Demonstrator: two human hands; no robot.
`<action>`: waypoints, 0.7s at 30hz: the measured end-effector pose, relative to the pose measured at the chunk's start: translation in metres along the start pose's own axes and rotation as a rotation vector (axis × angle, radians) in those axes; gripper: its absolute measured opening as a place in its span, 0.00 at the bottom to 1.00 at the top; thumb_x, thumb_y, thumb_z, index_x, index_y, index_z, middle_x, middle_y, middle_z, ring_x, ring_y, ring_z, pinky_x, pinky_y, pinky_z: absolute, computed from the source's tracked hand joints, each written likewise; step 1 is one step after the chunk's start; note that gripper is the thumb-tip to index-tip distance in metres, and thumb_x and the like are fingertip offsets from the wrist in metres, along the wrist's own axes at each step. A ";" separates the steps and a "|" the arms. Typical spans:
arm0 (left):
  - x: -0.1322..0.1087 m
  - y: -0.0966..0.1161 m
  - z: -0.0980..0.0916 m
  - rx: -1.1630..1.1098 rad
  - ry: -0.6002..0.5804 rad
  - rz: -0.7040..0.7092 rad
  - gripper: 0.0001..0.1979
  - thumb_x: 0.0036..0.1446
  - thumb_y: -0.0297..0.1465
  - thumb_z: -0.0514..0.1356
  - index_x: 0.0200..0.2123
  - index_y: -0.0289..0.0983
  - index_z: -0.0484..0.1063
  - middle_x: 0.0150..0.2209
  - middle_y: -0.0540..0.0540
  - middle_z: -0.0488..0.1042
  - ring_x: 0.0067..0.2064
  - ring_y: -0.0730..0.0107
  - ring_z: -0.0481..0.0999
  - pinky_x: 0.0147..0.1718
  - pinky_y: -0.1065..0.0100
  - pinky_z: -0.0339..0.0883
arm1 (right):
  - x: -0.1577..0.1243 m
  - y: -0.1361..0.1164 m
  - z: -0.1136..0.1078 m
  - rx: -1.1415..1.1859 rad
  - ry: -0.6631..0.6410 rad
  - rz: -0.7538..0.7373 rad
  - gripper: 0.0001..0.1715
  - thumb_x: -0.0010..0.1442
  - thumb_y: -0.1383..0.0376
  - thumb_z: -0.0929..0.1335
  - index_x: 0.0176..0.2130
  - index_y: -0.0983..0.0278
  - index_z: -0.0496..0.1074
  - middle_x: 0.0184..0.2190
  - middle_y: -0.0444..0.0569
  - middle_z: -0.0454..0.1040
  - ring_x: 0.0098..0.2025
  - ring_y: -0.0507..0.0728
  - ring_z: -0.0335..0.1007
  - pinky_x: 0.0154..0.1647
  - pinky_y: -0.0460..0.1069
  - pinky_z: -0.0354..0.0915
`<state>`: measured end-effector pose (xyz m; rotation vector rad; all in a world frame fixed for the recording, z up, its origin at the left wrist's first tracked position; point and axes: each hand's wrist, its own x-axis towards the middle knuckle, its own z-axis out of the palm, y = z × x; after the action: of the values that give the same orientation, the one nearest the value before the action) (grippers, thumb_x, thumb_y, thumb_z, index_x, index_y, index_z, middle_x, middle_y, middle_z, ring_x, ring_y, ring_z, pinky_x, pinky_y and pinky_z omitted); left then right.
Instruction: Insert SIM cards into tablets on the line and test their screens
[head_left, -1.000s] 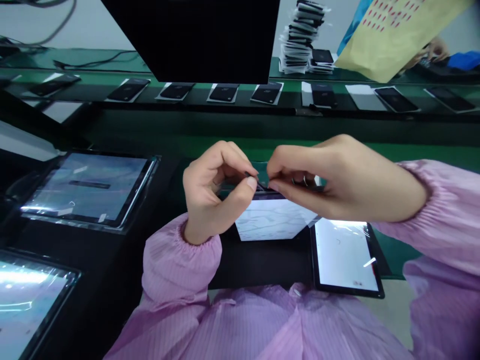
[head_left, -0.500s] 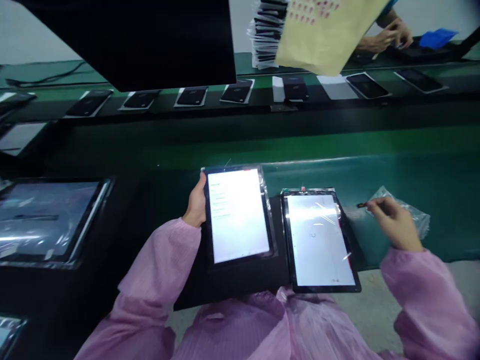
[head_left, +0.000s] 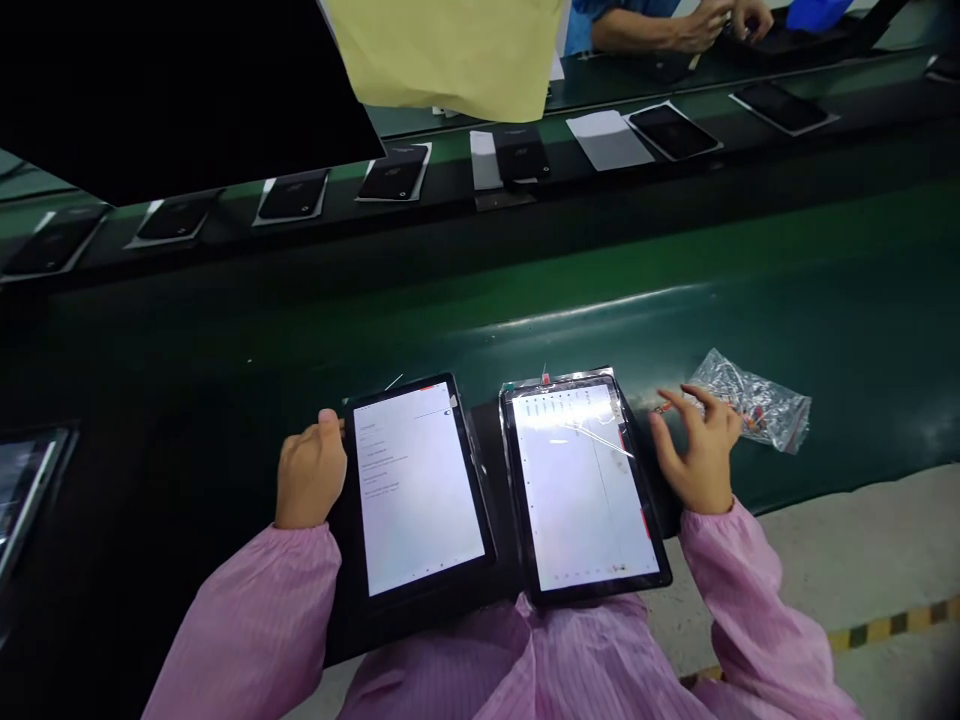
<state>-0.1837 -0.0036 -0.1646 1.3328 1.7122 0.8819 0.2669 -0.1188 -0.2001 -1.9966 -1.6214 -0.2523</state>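
Observation:
Two lit tablets lie side by side in front of me. My left hand (head_left: 311, 475) is closed at the upper left edge of the left tablet (head_left: 420, 490), thumb up; its fingertips are hidden, so what it holds, if anything, cannot be made out. The right tablet (head_left: 585, 490) has clear film around its top edge. Beyond its right side, my right hand (head_left: 697, 450) pinches a small orange piece (head_left: 662, 407) between thumb and index finger, the other fingers spread. Behind those fingers lies a clear plastic bag (head_left: 787, 405) with small orange bits inside.
Several dark devices on white sheets, such as this one (head_left: 394, 175), line the raised strip behind. A black panel (head_left: 187, 90) and a yellow sheet (head_left: 457, 50) hang over it. Another tablet (head_left: 26, 480) lies far left. Another person's hands (head_left: 712, 25) work at the back.
My left hand has shifted from gripping the left tablet's edge to a closed fist beside it. The right hand has come closer to the right tablet. The view has turned to the right.

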 end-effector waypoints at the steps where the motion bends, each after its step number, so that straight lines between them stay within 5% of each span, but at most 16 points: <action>1: -0.001 0.002 -0.001 0.066 0.059 0.014 0.20 0.59 0.49 0.56 0.25 0.41 0.73 0.27 0.43 0.71 0.51 0.42 0.69 0.48 0.51 0.61 | -0.001 -0.010 -0.002 0.001 -0.032 -0.079 0.21 0.64 0.58 0.64 0.54 0.60 0.70 0.58 0.59 0.64 0.59 0.68 0.60 0.59 0.65 0.55; 5: -0.007 0.020 0.005 0.349 0.229 0.048 0.16 0.60 0.45 0.55 0.39 0.41 0.77 0.45 0.40 0.74 0.61 0.34 0.59 0.61 0.40 0.42 | 0.002 -0.036 -0.003 -0.040 -0.101 -0.247 0.23 0.65 0.59 0.63 0.59 0.59 0.67 0.65 0.58 0.58 0.66 0.69 0.52 0.63 0.65 0.52; 9: -0.035 0.050 0.034 0.716 0.190 0.295 0.25 0.66 0.43 0.45 0.56 0.33 0.68 0.60 0.31 0.65 0.63 0.37 0.60 0.60 0.37 0.48 | 0.030 -0.041 0.004 0.143 -0.214 -0.180 0.21 0.66 0.57 0.61 0.55 0.59 0.70 0.64 0.58 0.60 0.66 0.68 0.51 0.63 0.66 0.51; 12: -0.082 0.063 0.069 0.760 0.017 0.582 0.32 0.63 0.47 0.52 0.64 0.33 0.57 0.63 0.29 0.62 0.65 0.40 0.61 0.61 0.39 0.51 | 0.074 -0.043 0.015 0.418 -0.528 -0.074 0.21 0.66 0.55 0.60 0.45 0.62 0.75 0.50 0.59 0.71 0.55 0.66 0.62 0.57 0.64 0.58; 14: -0.116 0.063 0.092 0.765 -0.191 0.682 0.51 0.54 0.52 0.61 0.69 0.31 0.40 0.68 0.26 0.51 0.69 0.39 0.53 0.63 0.38 0.51 | 0.107 -0.046 0.025 0.520 -0.756 -0.071 0.20 0.63 0.53 0.62 0.39 0.63 0.75 0.39 0.55 0.75 0.44 0.61 0.67 0.49 0.59 0.63; 17: -0.155 0.051 0.117 0.813 -0.399 0.648 0.75 0.37 0.54 0.71 0.69 0.29 0.21 0.69 0.20 0.42 0.70 0.33 0.46 0.61 0.35 0.56 | 0.144 -0.056 0.043 0.585 -1.053 -0.126 0.22 0.56 0.48 0.66 0.34 0.64 0.76 0.30 0.49 0.75 0.32 0.55 0.67 0.36 0.52 0.64; 21: -0.176 0.035 0.130 0.827 -0.488 0.554 0.80 0.33 0.50 0.74 0.67 0.30 0.14 0.68 0.18 0.45 0.68 0.31 0.47 0.57 0.31 0.61 | 0.162 -0.068 0.059 0.644 -1.295 -0.140 0.25 0.52 0.45 0.68 0.32 0.65 0.75 0.26 0.45 0.72 0.29 0.51 0.64 0.32 0.49 0.61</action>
<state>-0.0269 -0.1600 -0.1654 2.4062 1.3508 0.0326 0.2323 0.0567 -0.1523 -1.4862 -2.0839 1.6015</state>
